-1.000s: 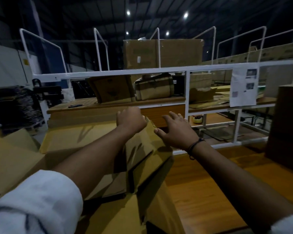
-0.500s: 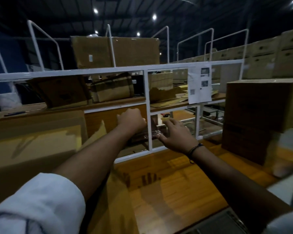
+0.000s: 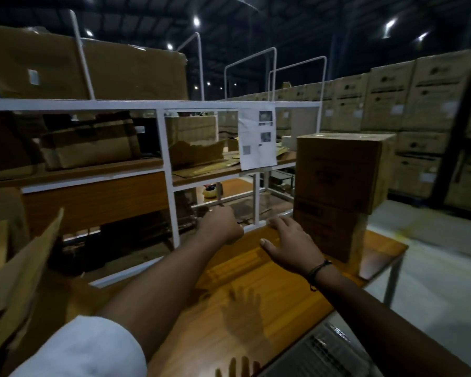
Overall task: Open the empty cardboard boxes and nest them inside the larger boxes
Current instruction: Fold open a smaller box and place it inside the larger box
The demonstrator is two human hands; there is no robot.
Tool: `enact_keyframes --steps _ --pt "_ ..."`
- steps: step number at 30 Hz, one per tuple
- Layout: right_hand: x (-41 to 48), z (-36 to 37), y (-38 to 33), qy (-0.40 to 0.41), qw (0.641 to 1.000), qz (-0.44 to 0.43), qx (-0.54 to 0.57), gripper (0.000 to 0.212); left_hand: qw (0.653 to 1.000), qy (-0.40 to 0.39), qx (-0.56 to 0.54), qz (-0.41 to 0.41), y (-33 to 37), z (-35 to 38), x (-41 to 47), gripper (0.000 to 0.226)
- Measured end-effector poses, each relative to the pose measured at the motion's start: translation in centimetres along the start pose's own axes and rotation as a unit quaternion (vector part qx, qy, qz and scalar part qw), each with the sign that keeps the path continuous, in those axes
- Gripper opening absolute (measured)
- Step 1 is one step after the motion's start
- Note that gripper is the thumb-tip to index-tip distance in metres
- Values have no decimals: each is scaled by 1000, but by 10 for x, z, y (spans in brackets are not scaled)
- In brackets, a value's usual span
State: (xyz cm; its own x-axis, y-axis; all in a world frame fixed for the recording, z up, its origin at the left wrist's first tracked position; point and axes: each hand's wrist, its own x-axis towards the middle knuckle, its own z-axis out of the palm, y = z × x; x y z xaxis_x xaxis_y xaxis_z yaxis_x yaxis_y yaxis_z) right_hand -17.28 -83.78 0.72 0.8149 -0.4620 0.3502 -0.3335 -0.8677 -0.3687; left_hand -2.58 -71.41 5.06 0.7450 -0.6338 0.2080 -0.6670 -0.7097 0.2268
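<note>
Two closed cardboard boxes stand stacked at the table's far right, the upper box (image 3: 343, 170) on the lower box (image 3: 326, 229). My right hand (image 3: 291, 243) hovers with fingers spread just left of the lower box, holding nothing. My left hand (image 3: 220, 227) is curled into a loose fist near the white rack's bottom rail, and nothing shows in it. An opened cardboard box flap (image 3: 19, 270) sticks up at the left edge, away from both hands.
The wooden table (image 3: 229, 308) ends at the right, with concrete floor beyond. A white metal rack (image 3: 163, 148) at the back holds cardboard boxes and scraps, with a paper sheet (image 3: 257, 140) taped on. Stacked cartons (image 3: 408, 104) line the far right.
My view has swung right. The opened box that was under my hands now lies at the left edge. Both hands have left it and moved toward the stacked boxes on the right.
</note>
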Motion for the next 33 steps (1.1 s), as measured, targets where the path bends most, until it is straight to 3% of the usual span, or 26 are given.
enact_keyframes --steps 3,6,16,26,33 --pt "-5 -8 34 25 999 25 13 60 991 117 -54 47 13 17 8 19" --pt "-7 -17 65 55 997 57 3 66 984 149 -62 80 25 34 22 19" --pt "16 -18 139 139 984 114 -12 68 981 100 -85 141 57 94 87 17" --pt "94 -14 184 174 975 134 -39 70 976 123 -132 120 76 107 204 16" --pt "123 9 216 225 952 209 23 73 966 105 -202 121 86 137 264 19"
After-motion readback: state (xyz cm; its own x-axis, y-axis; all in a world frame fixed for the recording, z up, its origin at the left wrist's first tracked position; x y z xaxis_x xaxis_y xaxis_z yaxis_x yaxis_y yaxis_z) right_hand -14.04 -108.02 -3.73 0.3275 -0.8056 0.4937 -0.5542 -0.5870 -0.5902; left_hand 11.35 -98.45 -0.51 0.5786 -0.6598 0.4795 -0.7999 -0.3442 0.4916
